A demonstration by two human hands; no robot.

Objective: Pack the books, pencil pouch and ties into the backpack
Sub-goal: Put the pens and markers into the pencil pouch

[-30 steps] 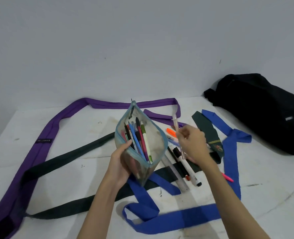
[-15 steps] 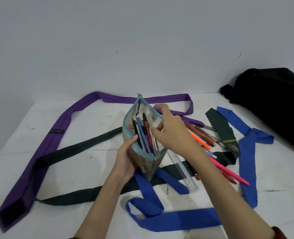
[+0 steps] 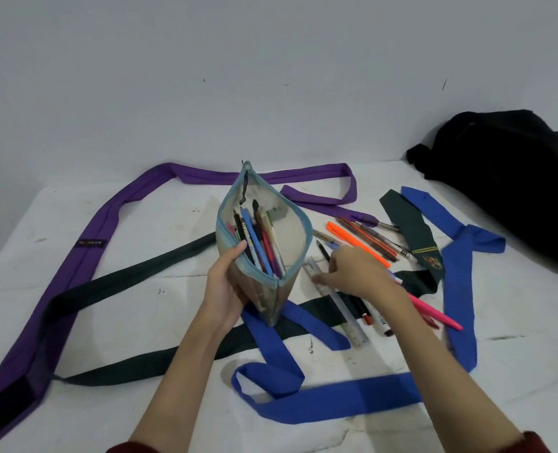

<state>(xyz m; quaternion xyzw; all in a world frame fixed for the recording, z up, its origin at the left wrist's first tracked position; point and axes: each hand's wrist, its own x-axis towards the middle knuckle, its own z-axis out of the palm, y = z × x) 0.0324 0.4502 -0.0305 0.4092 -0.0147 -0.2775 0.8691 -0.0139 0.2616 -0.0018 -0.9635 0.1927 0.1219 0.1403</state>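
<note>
Mesh pencil pouch (image 3: pixel 264 243) gripped upright by left hand (image 3: pixel 225 289); ruler (image 3: pixel 339 305) alongside, touched by right hand (image 3: pixel 352 273), fingers spread.

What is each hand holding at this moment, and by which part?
The left hand grips the open pencil pouch by its side, thumb at the rim. The right hand holds nothing; its fingertips touch the clear ruler.

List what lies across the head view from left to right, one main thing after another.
Purple tie → left hand → pencil pouch → right hand → orange highlighter → green crested tie end → black backpack.
</note>
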